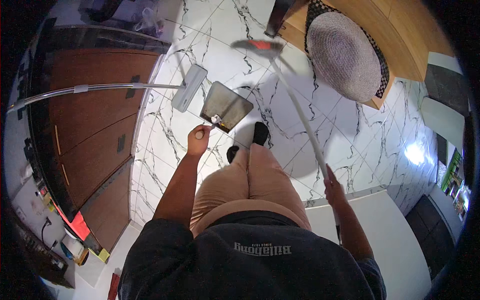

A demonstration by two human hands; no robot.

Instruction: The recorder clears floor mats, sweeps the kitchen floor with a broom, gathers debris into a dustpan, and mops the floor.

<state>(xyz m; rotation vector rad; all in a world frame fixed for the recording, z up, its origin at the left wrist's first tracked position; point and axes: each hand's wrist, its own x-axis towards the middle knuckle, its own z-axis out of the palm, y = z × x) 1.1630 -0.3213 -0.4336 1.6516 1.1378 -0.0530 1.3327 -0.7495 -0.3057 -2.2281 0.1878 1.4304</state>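
Note:
My left hand (198, 139) grips the round handle of a metal dustpan (227, 101) by its end. The pan is tilted on the floor or just above it; I cannot tell which. Inside, near the handle side, lies a small heap of white and yellowish litter (216, 119). My right hand (335, 190) is closed around the pale pole of a broom (299, 107). Its blurred grey and red head (259, 46) is farther out, to the right of the pan and apart from it.
A mop with a grey flat head (189, 88) leans across brown cabinet doors (98, 84) at left. A woven hat (343, 56) rests on wooden furniture (403, 41) at upper right. White marbled tiles (337, 127) cover the floor. Upper left holds a clear plastic bag (150, 23).

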